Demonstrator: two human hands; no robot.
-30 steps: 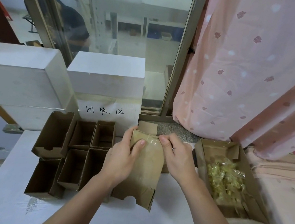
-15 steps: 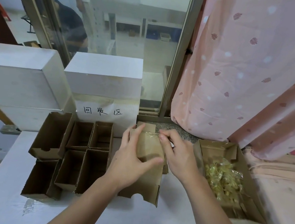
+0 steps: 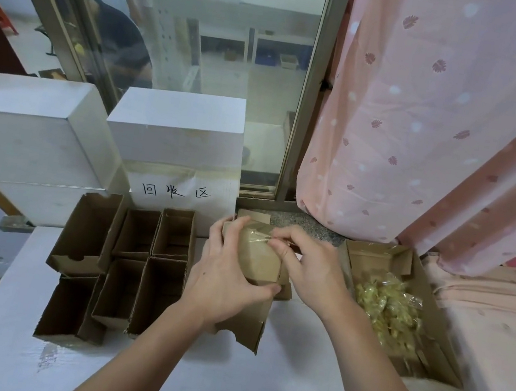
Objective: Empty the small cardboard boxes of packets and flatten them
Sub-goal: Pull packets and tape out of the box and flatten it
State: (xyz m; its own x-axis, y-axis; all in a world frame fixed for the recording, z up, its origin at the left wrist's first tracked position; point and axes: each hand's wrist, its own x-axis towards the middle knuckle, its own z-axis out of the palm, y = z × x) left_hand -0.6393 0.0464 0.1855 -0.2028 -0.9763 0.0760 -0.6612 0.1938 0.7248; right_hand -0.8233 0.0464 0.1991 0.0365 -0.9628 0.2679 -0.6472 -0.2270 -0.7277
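My left hand [image 3: 224, 285] hides much of the small cardboard box [image 3: 259, 261] it grips above the white desk [image 3: 276, 383]; my right hand [image 3: 309, 269] now pinches its clear tape [image 3: 259, 236], thumb hidden. Left of it sit six empty boxes [image 3: 127, 263]; right, one tray [image 3: 435, 362] of packets [image 3: 389, 310], uncountable. My left thumb has shifted lower.
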